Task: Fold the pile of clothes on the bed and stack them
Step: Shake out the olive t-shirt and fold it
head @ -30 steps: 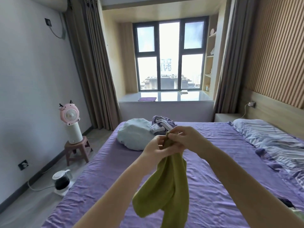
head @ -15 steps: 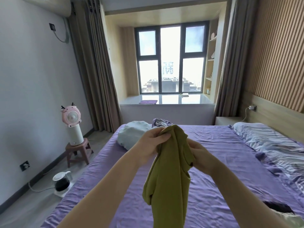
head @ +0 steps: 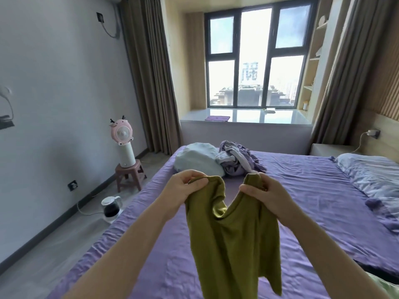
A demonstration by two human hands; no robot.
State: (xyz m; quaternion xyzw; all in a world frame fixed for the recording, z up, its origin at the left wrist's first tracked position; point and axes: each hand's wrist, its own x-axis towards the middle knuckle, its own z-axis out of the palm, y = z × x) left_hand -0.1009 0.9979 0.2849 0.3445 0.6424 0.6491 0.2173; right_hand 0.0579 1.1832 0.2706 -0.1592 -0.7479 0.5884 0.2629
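Note:
An olive-green top (head: pixel 235 240) hangs in the air over the purple bed (head: pixel 302 190). My left hand (head: pixel 183 187) pinches its left shoulder strap, and my right hand (head: pixel 262 192) grips the right strap, so the neckline droops between them. Farther back on the bed lies a crumpled pile of purple and grey clothes (head: pixel 237 161) beside a pale blue bundle (head: pixel 196 160). The hem of the green top runs out of the bottom of the frame.
A striped pillow and bedding (head: pixel 375 175) lie at the right. A dark item (head: pixel 380 272) and a light green cloth (head: pixel 386 287) sit at the bottom right. Left of the bed stand a stool with a pink fan (head: pixel 123 145) and a kettle (head: pixel 111 207).
My hands have moved apart, spreading the bunched green top open by its two shoulder straps. The camera has tilted down a little.

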